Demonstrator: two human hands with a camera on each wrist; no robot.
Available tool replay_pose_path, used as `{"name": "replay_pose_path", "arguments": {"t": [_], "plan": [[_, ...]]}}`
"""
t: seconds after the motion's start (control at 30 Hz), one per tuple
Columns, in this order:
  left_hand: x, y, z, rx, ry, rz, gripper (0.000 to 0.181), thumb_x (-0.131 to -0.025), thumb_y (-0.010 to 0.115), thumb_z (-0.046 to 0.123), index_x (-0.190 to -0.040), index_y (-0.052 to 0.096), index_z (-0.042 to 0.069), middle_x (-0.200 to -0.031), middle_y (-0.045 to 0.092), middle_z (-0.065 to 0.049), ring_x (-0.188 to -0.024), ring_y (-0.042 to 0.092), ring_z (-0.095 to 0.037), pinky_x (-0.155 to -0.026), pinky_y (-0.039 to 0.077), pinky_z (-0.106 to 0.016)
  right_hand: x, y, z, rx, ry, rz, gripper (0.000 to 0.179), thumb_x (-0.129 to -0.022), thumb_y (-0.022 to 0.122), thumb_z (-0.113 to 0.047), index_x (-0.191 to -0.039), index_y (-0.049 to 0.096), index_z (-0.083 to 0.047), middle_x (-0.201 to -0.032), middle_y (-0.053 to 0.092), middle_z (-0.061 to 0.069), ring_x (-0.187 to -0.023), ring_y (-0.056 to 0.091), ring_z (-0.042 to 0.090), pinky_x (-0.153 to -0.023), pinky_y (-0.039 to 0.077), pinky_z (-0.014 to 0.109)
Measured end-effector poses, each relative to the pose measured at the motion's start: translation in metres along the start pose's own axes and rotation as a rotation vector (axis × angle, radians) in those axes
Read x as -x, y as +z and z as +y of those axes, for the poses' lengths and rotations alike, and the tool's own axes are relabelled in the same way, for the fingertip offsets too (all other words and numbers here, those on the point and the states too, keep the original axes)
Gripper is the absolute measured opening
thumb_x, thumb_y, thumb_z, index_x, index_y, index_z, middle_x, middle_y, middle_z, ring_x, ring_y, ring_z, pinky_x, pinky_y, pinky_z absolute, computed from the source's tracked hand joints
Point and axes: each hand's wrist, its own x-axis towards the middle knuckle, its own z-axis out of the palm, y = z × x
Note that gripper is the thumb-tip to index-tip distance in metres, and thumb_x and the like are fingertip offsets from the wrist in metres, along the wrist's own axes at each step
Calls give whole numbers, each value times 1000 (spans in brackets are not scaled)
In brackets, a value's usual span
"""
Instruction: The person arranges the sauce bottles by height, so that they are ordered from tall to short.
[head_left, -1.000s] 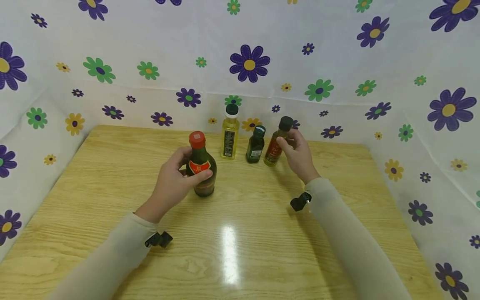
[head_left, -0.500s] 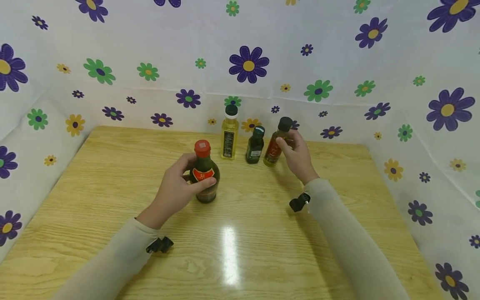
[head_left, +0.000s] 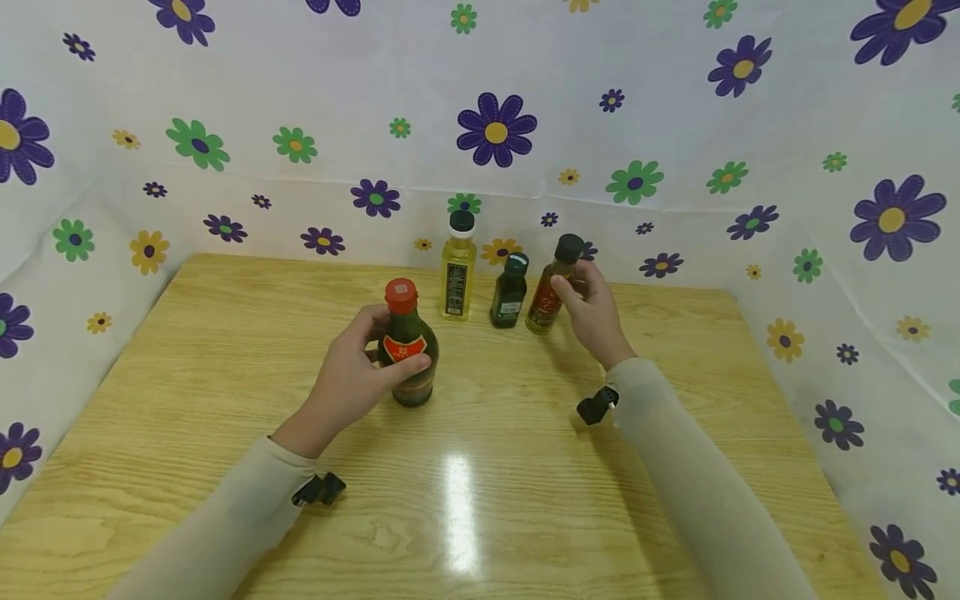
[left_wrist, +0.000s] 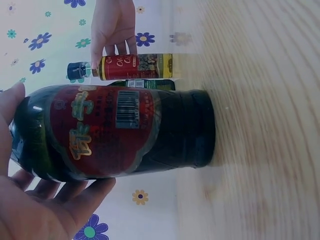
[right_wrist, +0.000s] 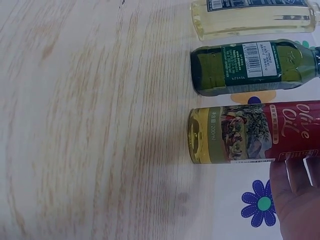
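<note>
In the head view my left hand (head_left: 341,383) grips a dark sauce bottle (head_left: 412,390) with a red cap and red label, thumb across the front and fingers behind. Its base is down by the wooden table, and it stands upright. To the right, my right hand (head_left: 596,321) holds a small olive oil bottle (head_left: 545,303) with a black cap and a red label, thumb on the near side. The right wrist view shows the "Olive Oil" label (right_wrist: 295,125) and fingers (right_wrist: 282,180) against the bottle's side.
Between the two held bottles stand a tall clear bottle of yellow oil (head_left: 457,282) and a short dark green bottle (head_left: 509,293), near the table's back edge. A flower-patterned cloth (head_left: 285,75) hangs behind and at both sides of the wooden table (head_left: 525,467).
My left hand has brought the sauce bottle slightly nearer and to the right, then stayed nearly still. The right hand and the olive oil bottle have kept their place.
</note>
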Motion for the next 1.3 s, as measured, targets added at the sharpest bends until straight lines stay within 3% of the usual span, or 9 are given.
{"name": "replay_pose_path", "arguments": {"t": [0.1, 0.23, 0.37, 0.53, 0.7, 0.93, 1.1, 1.3], "plan": [[-1, -3, -3, 26, 16, -36, 70, -91, 82, 35, -147, 45, 16, -142, 55, -5, -131, 53, -31, -103, 49, -56, 0, -1, -2, 5, -1, 6, 49, -105, 59, -44, -141, 52, -11, -143, 54, 15, -136, 51, 36, -116, 37, 56], [-4, -11, -11, 81, 84, -88, 63, -98, 73, 23, -151, 40, 18, -149, 48, -6, -137, 48, -33, -110, 41, -61, 0, -1, -4, 10, -4, 12, 50, -105, 59, -45, -141, 53, -11, -141, 55, 15, -135, 51, 35, -117, 36, 56], [-7, -19, -22, 160, 121, -127, 59, -100, 67, 11, -151, 38, 15, -149, 46, -8, -134, 48, -30, -110, 45, -49, 0, 0, -4, 11, -6, 13, 50, -105, 59, -45, -141, 53, -12, -141, 55, 14, -135, 52, 35, -116, 37, 56], [-6, -21, -28, 219, 95, -157, 54, -99, 68, 8, -148, 45, 7, -145, 51, -13, -129, 52, -29, -104, 51, -31, 0, 1, -3, 3, -1, 11, 48, -105, 60, -44, -141, 53, -13, -142, 56, 14, -135, 52, 34, -116, 37, 56], [-6, -22, -30, 240, 60, -165, 52, -97, 72, 8, -144, 50, 6, -144, 54, -11, -130, 53, -29, -104, 52, -34, 0, 1, -3, -5, 2, 1, 47, -106, 59, -41, -143, 53, -13, -142, 56, 14, -134, 52, 33, -117, 37, 55], [-6, -22, -33, 232, 68, -154, 52, -97, 73, 9, -144, 51, 6, -143, 55, -11, -127, 54, -27, -100, 54, -32, 0, 1, -3, -10, 1, -22, 46, -108, 56, -34, -149, 51, -15, -148, 53, 13, -137, 50, 34, -118, 35, 56], [-6, -21, -34, 242, 80, -155, 52, -97, 73, 8, -144, 52, 6, -142, 55, -13, -126, 55, -28, -99, 54, -29, 1, 1, -1, -14, -11, -24, 46, -108, 55, -37, -147, 52, -15, -145, 55, 13, -133, 53, 32, -116, 39, 53], [-7, -21, -35, 228, 72, -169, 52, -97, 73, 11, -144, 52, 7, -144, 54, -11, -129, 54, -29, -102, 53, -33, 2, -3, 2, -14, -17, -29, 51, -106, 57, -42, -148, 52, -14, -145, 55, 13, -133, 53, 32, -115, 40, 52]]}}
